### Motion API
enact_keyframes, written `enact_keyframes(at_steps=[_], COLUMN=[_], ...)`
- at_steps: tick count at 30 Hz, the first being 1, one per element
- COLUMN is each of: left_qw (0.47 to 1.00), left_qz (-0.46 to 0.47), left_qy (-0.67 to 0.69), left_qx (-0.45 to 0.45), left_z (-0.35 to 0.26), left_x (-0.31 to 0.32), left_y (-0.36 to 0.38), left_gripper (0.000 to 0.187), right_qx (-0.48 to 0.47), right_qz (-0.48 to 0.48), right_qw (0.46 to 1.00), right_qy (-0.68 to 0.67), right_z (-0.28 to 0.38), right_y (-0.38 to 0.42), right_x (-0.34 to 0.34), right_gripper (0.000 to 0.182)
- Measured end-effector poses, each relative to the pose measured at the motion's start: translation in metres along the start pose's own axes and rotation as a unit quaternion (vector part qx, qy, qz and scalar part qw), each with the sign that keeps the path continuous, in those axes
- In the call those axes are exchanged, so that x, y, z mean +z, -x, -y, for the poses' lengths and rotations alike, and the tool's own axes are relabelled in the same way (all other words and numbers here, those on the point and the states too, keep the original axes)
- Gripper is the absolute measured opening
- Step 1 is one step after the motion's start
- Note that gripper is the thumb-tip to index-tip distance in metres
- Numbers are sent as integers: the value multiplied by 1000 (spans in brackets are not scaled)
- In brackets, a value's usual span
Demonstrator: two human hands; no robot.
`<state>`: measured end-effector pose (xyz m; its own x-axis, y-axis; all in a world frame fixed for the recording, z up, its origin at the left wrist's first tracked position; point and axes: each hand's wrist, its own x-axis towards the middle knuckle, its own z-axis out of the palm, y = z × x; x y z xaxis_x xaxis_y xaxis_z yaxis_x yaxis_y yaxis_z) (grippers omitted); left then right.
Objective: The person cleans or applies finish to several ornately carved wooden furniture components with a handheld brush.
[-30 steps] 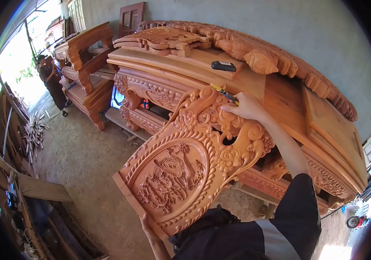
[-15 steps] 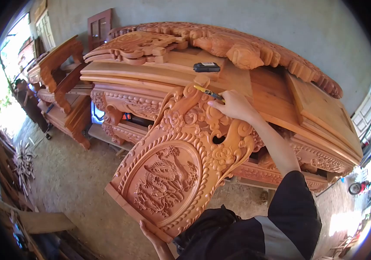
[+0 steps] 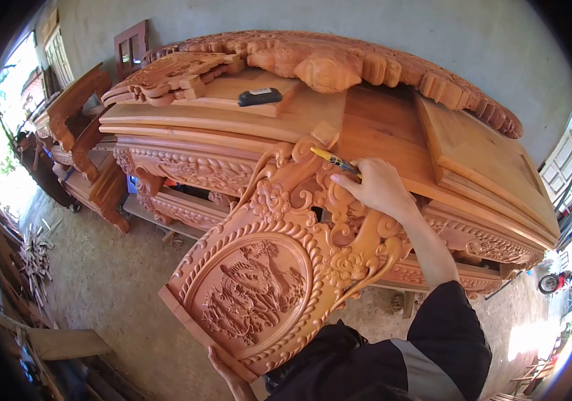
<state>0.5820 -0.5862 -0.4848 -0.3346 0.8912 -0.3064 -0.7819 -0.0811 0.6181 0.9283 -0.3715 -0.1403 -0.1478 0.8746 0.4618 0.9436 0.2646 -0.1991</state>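
A carved wooden chair-back panel [image 3: 189,267], with an oval dragon relief and pierced scrollwork, leans at a slant in front of me. My left hand [image 3: 227,375] grips the plain rail along its lower edge, most of its fingers hidden behind the wood. Near the scrolled top, my right hand [image 3: 381,190] is closed around a slim yellow-and-black tool [image 3: 334,160]. The yellow end of the tool points up and left, right at the top scroll. A small wood block [image 3: 325,134] lies just beyond that scroll on the tabletop.
Behind the panel stands a large carved wooden table [image 3: 186,123], bearing a black case [image 3: 260,97], loose boards [image 3: 480,140] and a long carved piece [image 3: 393,70]. Carved furniture [image 3: 89,174] and a person [image 3: 42,167] are at left. Wood scraps [image 3: 35,257] lie on the floor.
The view has turned, so the table and black case sit further left. My right hand and the tool have shifted slightly right and down in view. My left hand keeps hold of the lower rail.
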Motion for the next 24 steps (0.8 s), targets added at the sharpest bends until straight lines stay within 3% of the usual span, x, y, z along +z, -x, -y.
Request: enact_keyframes(at_steps=[1,3,4,6,10,12,13,15,18,22,24], left_qw=[1000,994,994,1000,994,950,949,992,976,974,947], left_qz=[-7,6,2,15,-50,-135,-135,-84,-120,-102,-94], left_qy=[-11,-52,-60,7,-94,-235,-237,-95,-176,-191,-285], left_qx=[-9,96,94,8,17,153,158,-10,32,72,115], left_z=[1,20,21,16,-4,6,0,-13,-13,2,13], left_x=[2,-9,-11,-20,15,36,37,45,56,55,54], left_y=[4,11,10,10,49,63,63,66,77,85,92], left_gripper=[68,68,68,68,72,75,75,72,69,69,69], right_qx=[11,-15,-11,-27,-25,-10,-12,-83,-72,-96,-112], right_qz=[10,-2,3,19,35,93,90,60,60,57,72], right_qw=[1000,1000,1000,999,999,995,995,995,995,993,991], right_qy=[-4,4,-2,-6,-21,-33,-38,-9,-24,-31,-6], right_z=[-4,-3,-5,-5,-21,-22,-25,-35,-34,-35,-32], right_y=[-6,-14,-19,-27,-45,-55,-58,-62,-65,-75,-80], right_x=[1,7,7,12,28,34,40,44,54,60,59], right_gripper=[56,55,55,55,54,53,53,51,50,49,46])
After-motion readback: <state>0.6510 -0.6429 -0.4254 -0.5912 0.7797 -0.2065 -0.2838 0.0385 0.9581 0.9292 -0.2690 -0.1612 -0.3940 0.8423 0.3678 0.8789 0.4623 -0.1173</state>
